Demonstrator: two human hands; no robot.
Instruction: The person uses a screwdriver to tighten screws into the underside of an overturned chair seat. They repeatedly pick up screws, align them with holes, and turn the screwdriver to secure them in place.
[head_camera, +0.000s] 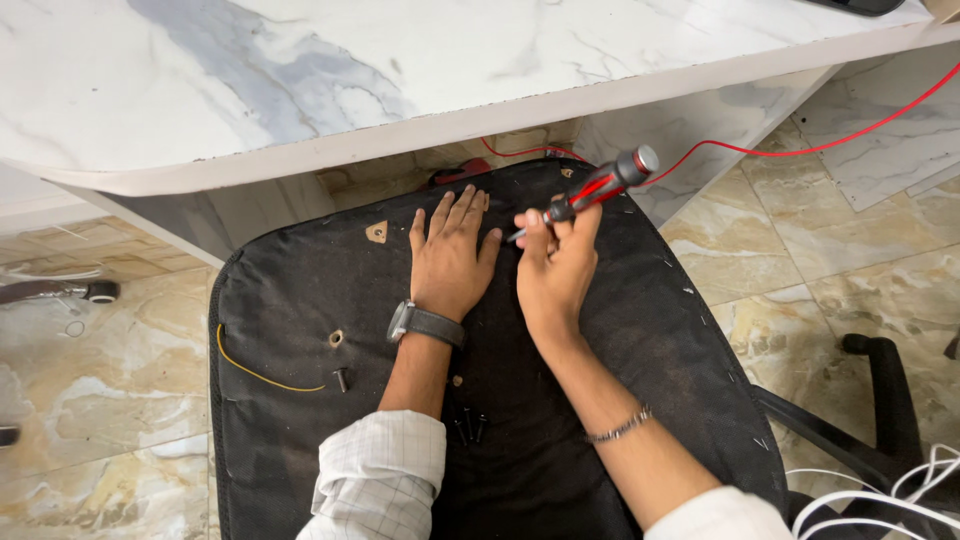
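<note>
An upturned black chair seat (300, 300) fills the middle, its fabric underside facing up. My left hand (452, 258) lies flat on it, fingers spread, a watch on the wrist. Just to its right, my right hand (553, 268) grips a red-and-black screwdriver (598, 187), its tip pointing down-left toward the fabric near my left fingers. Loose black screws (470, 428) lie between my forearms, and another bolt (342, 380) rests farther left beside a yellow wire (262, 378).
A white marble-pattern tabletop (300, 80) overhangs the far side. A red cable (800, 150) runs across the tiled floor at right. A black chair armrest (885, 385) and white cables (880, 495) sit at lower right. A chair caster (100, 291) shows at left.
</note>
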